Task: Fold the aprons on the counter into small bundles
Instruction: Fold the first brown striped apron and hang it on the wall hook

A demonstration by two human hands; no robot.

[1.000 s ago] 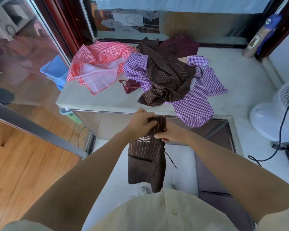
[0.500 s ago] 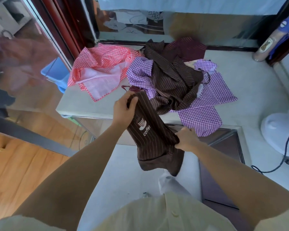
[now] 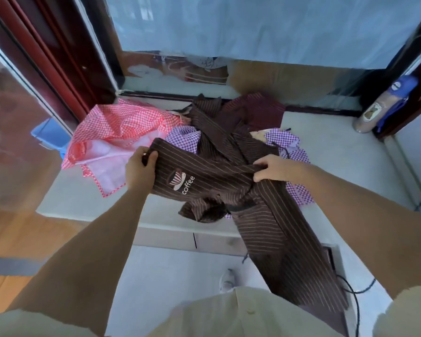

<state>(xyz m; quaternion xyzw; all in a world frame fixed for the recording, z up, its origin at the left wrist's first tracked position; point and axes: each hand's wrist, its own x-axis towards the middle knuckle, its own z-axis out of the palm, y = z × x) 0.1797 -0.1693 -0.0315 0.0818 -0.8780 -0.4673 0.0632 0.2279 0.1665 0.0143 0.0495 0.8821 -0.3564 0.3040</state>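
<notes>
Head view: left hand and right hand fingers clamped on brown striped apron; best lay it flat on surface, smooth, then fold.

Blue plastic object far left, brown bottle far right, black cable

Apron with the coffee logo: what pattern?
Coffee apron: dark brown, thin pale pinstripes; head view.
</notes>
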